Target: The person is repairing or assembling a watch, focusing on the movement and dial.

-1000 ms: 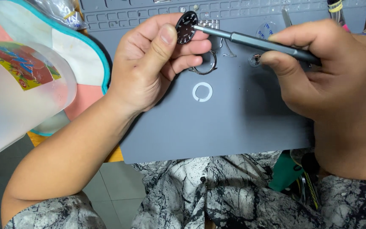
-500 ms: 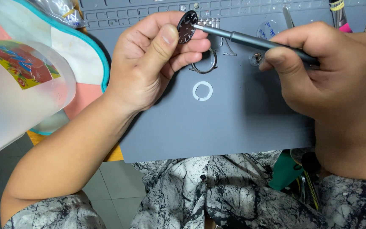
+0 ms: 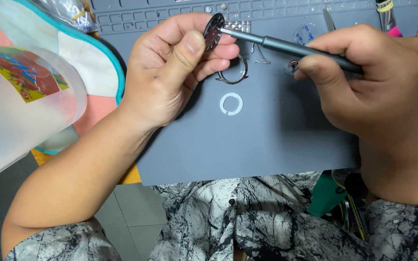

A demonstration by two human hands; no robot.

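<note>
L hand (image 3: 170, 77) pinches small dark disc (image 3: 214, 31) betw thumb & fingers, above grey mat (image 3: 267, 145); R hand (image 3: 373, 77) grips grey screwdriver (image 3: 291, 47), tip touching disc; metal ring (image 3: 233, 76) on mat just below disc; white ring (image 3: 231, 104) nearer mat centre; frosted plastic jug (image 3: 15, 106) left of mat.

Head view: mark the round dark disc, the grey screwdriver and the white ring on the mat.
round dark disc (image 3: 213, 32), head view, middle of its face, pinched in the left hand.
grey screwdriver (image 3: 291, 48), head view, mid-shaft, ahead of the right hand.
white ring (image 3: 231, 104), head view, on its left band.
</note>
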